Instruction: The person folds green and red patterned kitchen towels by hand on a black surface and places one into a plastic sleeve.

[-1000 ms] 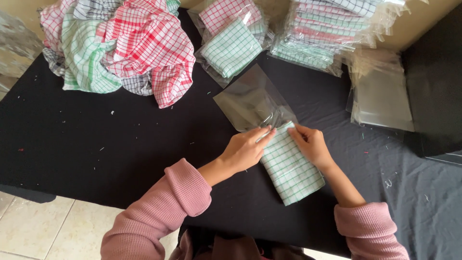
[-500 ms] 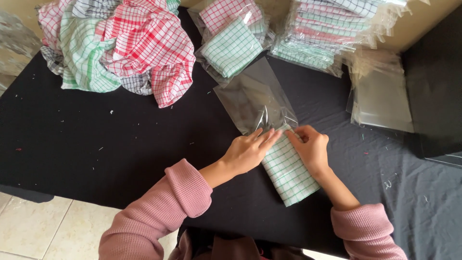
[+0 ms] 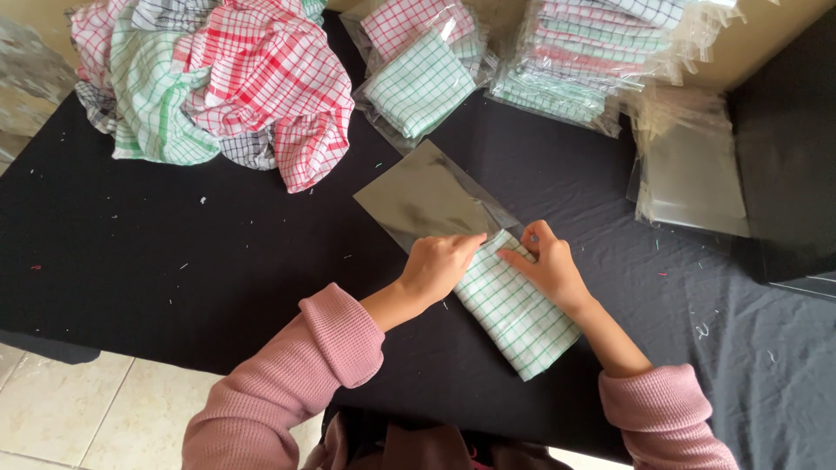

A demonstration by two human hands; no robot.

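Observation:
A folded green-and-white checked cloth (image 3: 515,312) lies on the black table cover (image 3: 174,261), its far end at the mouth of a clear plastic bag (image 3: 427,198). My left hand (image 3: 442,263) pinches the bag's open edge at the cloth's left corner. My right hand (image 3: 549,265) grips the cloth's far end beside the bag's opening. Both sleeves are pink.
A heap of loose red, green and dark checked cloths (image 3: 218,78) sits at the back left. Bagged folded cloths (image 3: 418,83) and a taller stack (image 3: 592,61) lie at the back. A pile of empty clear bags (image 3: 692,170) sits at right beside a black box (image 3: 788,139).
The bag has flattened and shifted left and farther back, and both hands have moved the cloth's far end up to the bag's mouth.

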